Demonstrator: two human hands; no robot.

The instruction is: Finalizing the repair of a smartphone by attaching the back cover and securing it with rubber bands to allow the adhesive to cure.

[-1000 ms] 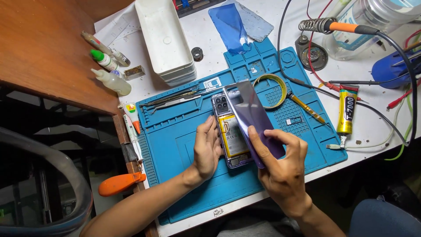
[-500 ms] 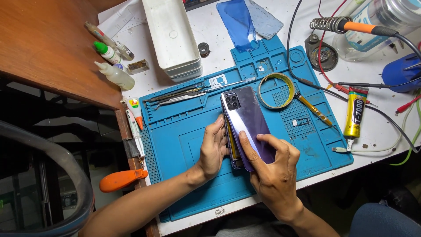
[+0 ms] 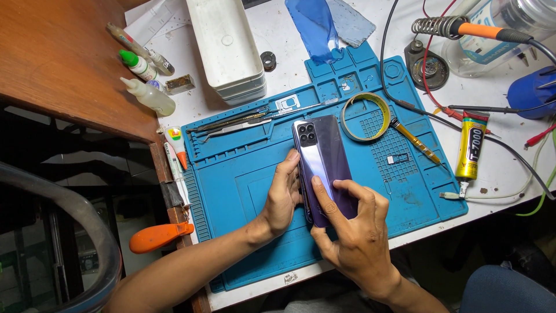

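both hands pressing purple back cover [image 3: 322, 159] at frame centre: left hand [image 3: 282, 197] flat on its edge, right hand [image 3: 353, 232] thumb on top; judgement: press evenly round edges.

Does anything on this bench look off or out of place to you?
Nothing looks broken or spilled. The phone lies camera-side up on the blue mat, held by the left hand at its edge and the right hand on its back. The bench is cluttered: loose wires, a glue tube and a tape roll lie about.
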